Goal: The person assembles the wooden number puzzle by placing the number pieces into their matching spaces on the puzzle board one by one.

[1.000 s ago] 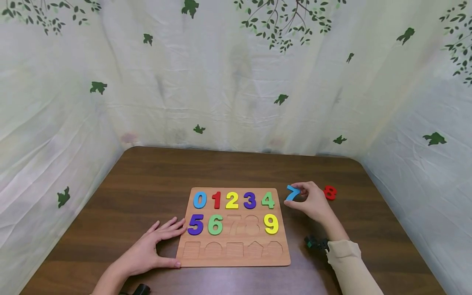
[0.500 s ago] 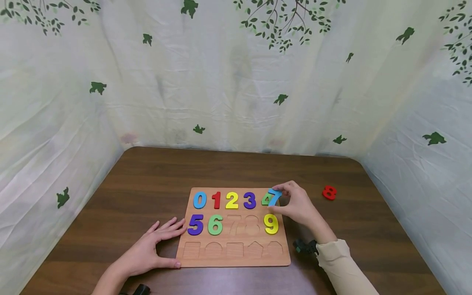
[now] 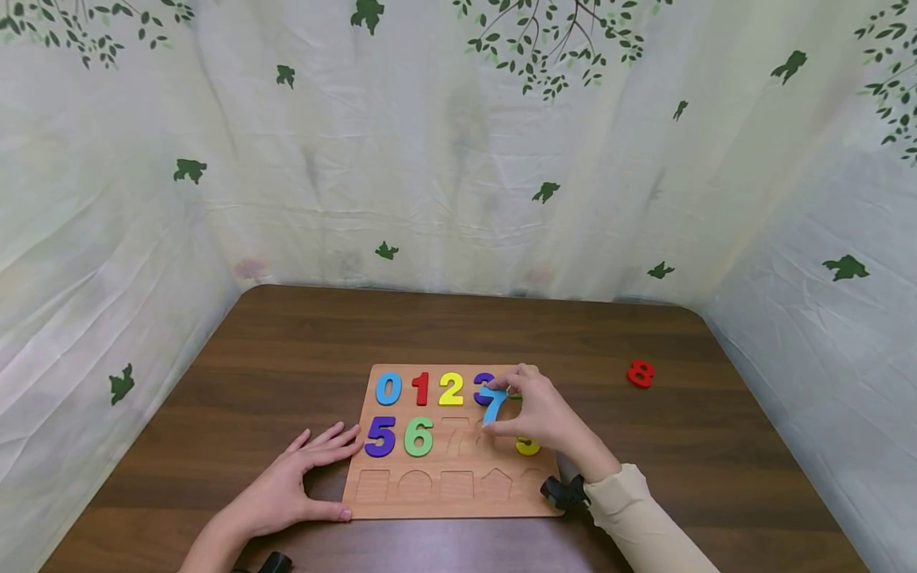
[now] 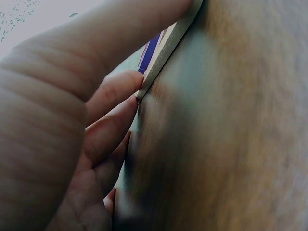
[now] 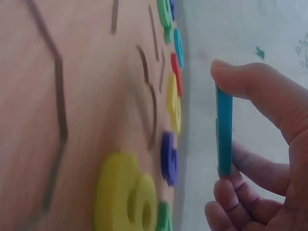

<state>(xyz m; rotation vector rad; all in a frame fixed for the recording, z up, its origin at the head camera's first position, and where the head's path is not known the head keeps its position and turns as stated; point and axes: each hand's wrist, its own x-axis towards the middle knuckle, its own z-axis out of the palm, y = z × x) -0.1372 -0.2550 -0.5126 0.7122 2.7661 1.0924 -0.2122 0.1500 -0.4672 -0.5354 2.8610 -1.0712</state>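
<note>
A light wooden number board (image 3: 430, 510) lies on the table with colored numerals set in its recesses. My right hand (image 3: 544, 414) pinches a blue number 7 (image 3: 493, 404) between thumb and fingers. In the right wrist view the blue 7 (image 5: 224, 130) is seen edge-on, raised off the board. From the head it overlaps the purple 3 (image 3: 480, 391), and the hand partly covers the green 4 and yellow 9 (image 3: 528, 447). My left hand (image 3: 294, 485) rests with spread fingers against the board's left edge, thumb at the near corner. The outlined 7 recess (image 3: 454, 436) is bare.
A red number 8 (image 3: 641, 374) lies alone on the brown table (image 3: 308, 342), right of the board. Along the board's near row are several bare shape outlines (image 3: 455, 484). A white curtain (image 3: 458, 199) with leaf prints surrounds the table's back and sides.
The right hand has carried the blue 7 leftward from the table right of the board, past the green 4, to above the board near the 3. The left hand has stayed put.
</note>
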